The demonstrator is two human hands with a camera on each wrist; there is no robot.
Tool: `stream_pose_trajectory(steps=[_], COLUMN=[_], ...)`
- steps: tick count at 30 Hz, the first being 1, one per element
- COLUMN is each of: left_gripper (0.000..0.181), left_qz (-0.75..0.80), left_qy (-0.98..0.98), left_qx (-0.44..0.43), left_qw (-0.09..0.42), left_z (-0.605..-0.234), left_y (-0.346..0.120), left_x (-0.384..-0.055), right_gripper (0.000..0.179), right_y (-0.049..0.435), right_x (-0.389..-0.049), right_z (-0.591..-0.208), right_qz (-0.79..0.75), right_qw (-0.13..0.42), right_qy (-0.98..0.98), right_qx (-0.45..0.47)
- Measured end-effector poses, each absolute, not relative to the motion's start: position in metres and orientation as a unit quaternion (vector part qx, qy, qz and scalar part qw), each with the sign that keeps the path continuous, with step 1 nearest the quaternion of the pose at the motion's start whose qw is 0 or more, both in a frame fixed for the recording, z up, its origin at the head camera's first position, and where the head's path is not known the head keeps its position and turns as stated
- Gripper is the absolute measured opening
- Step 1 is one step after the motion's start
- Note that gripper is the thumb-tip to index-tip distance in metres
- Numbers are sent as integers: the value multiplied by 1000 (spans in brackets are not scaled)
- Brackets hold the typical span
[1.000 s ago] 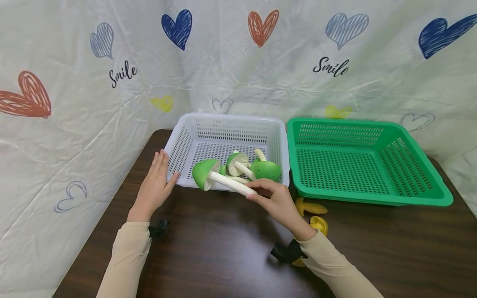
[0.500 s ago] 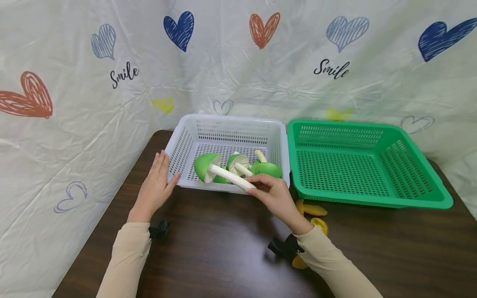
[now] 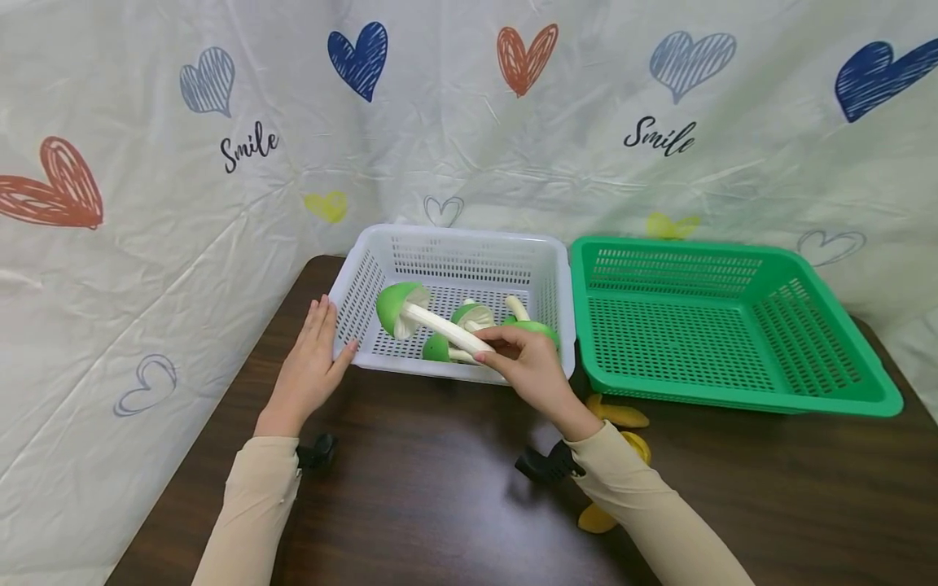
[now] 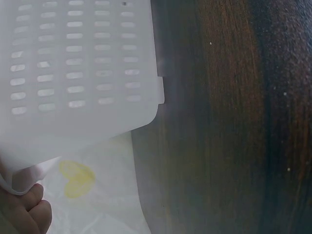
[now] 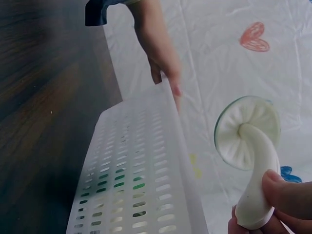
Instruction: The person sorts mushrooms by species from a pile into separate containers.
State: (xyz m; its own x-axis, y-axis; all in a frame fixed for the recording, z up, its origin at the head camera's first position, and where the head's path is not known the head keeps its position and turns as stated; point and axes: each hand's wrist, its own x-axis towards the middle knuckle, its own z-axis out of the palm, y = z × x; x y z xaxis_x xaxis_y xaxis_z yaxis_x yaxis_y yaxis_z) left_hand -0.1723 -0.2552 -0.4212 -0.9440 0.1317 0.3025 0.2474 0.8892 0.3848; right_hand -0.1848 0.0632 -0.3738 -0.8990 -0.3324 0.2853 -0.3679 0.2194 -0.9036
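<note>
My right hand [image 3: 533, 370] pinches the thick white stem of a green-capped mushroom [image 3: 447, 327]. That mushroom is held over the white basket [image 3: 469, 370], its cap tilted up to the left. Inside the basket lie several other green-capped mushrooms [image 3: 437, 349], partly hidden behind the held one and my right hand. In the right wrist view, the pale gilled underside of the held cap faces the camera. Against the basket's left edge rests my left hand [image 3: 304, 370], fingers extended along the side and thumb at the front corner.
A green basket [image 3: 681, 342] stands right beside the white one. Several yellow-orange mushrooms [image 3: 621, 416] lie on the dark wooden table [image 3: 432, 464], partly hidden under my right forearm. Behind the baskets hangs a white cloth [image 3: 454, 122] printed with hearts.
My right hand has carried the mushroom up and inward, from the front rim to above the basket's interior. My left hand has stayed at the basket's left edge.
</note>
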Motion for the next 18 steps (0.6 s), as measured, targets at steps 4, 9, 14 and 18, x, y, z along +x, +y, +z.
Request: stream_pose_trajectory(steps=[4,9,14,18], left_gripper=[71,71,72,72], left_qz=[-216,-215,-214,-213], left_qy=[-963,-963,-962,-961], left_qx=[-97,-96,-99,-100], left_qw=[129,131,140,146], left_z=[-421,-421,-422,-424], left_y=[-255,-255,-256,-256], left_x=[-172,-171,-172,-173], right_gripper=[25,24,22,22], right_y=[58,52,45,40], right_x=[-190,-196,-199,-198], right_z=[-373,-373,-375,-376], right_qz=[575,571,549,517], right_qw=[18,1,13,39], right_qy=[-789,-795,-811,-832], right_qx=[216,205,203,196])
